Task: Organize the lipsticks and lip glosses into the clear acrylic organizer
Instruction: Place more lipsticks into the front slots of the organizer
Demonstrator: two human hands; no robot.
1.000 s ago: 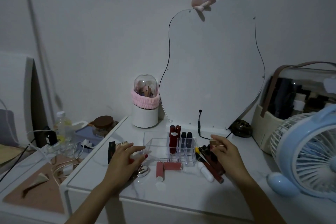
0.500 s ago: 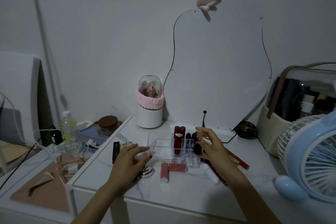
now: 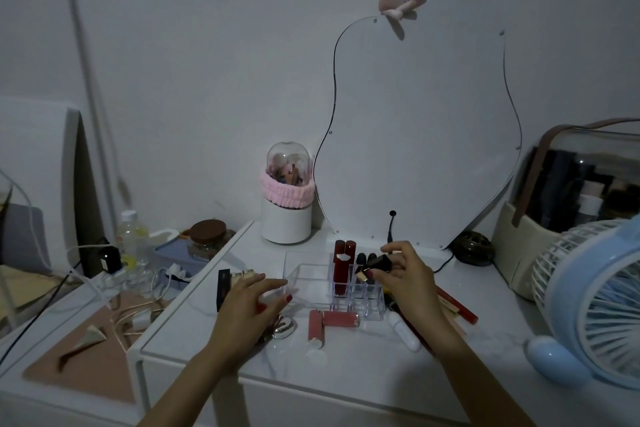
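The clear acrylic organizer (image 3: 304, 282) stands in the middle of the white table, with two tall dark red lipsticks (image 3: 343, 262) and dark-capped tubes upright in its slots. My right hand (image 3: 405, 274) holds a black lipstick with a gold end (image 3: 375, 266), tilted just above the organizer's right slots. My left hand (image 3: 252, 302) rests flat against the organizer's left front corner, fingers spread. Two pink-red tubes (image 3: 329, 322) lie in front of the organizer. Red pencils or glosses (image 3: 455, 305) and a white tube (image 3: 403, 331) lie to the right, partly hidden by my right wrist.
A white brush holder with pink band (image 3: 286, 204) and a curved mirror (image 3: 422, 135) stand behind. A blue fan (image 3: 595, 302) and a cosmetics case (image 3: 571, 215) fill the right side. A black box (image 3: 223, 289) and a shiny clip (image 3: 284, 328) lie near my left hand.
My right hand picked a black lipstick from the pile on the right and carried it left over the organizer's slots, tilting it. My left hand stayed at the organizer.
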